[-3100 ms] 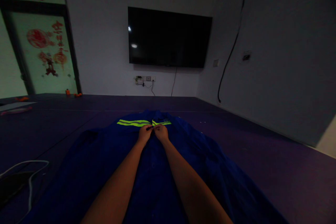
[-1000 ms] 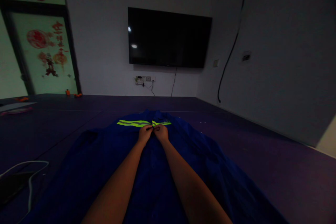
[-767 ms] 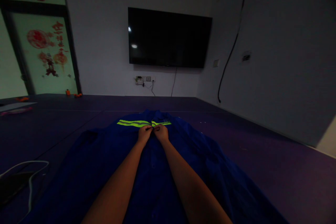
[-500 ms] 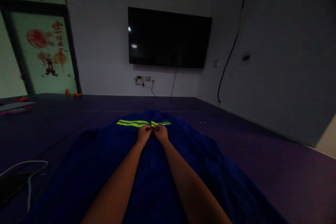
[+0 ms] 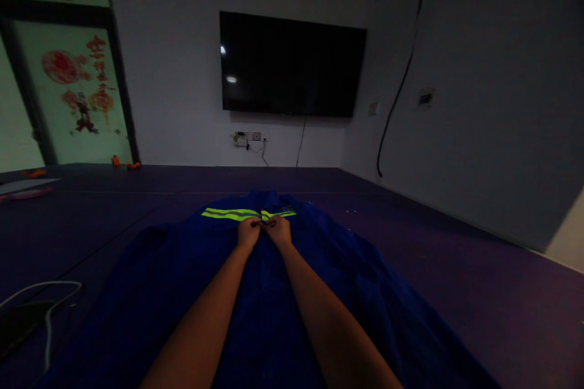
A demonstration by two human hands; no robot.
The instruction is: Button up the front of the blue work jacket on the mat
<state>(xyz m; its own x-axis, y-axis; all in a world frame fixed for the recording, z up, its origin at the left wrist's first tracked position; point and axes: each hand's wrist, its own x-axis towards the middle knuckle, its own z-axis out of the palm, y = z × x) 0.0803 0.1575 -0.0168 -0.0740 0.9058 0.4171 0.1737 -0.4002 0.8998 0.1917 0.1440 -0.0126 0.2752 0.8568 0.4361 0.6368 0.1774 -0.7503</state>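
Observation:
A dark blue work jacket (image 5: 182,267) lies spread out in front of me, with a yellow-green and grey reflective stripe (image 5: 228,214) across its chest. My left hand (image 5: 249,233) and my right hand (image 5: 278,230) meet at the jacket's front opening, just below the stripe. Both have their fingers closed in a pinch on the front edges, fingertips touching or nearly so. The small part between the fingertips, a button or fastener perhaps, is too dark and hidden to make out.
Purple flooring (image 5: 433,267) surrounds the jacket. To the left lie a white cable (image 5: 49,316) over a dark flat object (image 5: 22,322), and a pale flat sheet (image 5: 27,185). Small orange items (image 5: 132,166) are near the door (image 5: 73,91). A television (image 5: 292,64) hangs on the far wall.
The view has shifted very slightly. Both hands stay at the same place on the jacket front, with the fingertips drawn a little closer together.

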